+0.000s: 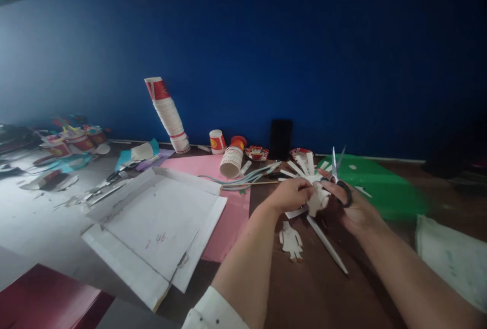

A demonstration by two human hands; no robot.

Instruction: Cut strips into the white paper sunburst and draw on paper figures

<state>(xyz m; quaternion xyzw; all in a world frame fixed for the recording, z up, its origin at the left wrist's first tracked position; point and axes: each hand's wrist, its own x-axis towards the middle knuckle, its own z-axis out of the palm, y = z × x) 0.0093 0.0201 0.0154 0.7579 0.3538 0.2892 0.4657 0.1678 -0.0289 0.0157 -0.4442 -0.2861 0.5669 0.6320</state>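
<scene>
My left hand [291,194] pinches a white paper cutout [316,201] over the dark brown table. On the other side of that cutout, my right hand [352,207] has its fingers through the dark handles of a pair of scissors [335,164], whose blades point up and stand apart. Whether the right fingers also touch the cutout I cannot tell. A second, person-shaped paper cutout [291,241] lies flat on the table below my left hand. Behind my hands, white paper strips [302,165] fan out. A rolled white paper stick [327,244] slants toward me between my forearms.
A white cardboard tray [152,222] and pink paper [232,222] lie at left. Paper cups [167,116] form a tall leaning stack near the blue wall, with a shorter stack [231,160] on its side. A black phone-like slab [280,138] leans there. Green paper [375,184] lies right.
</scene>
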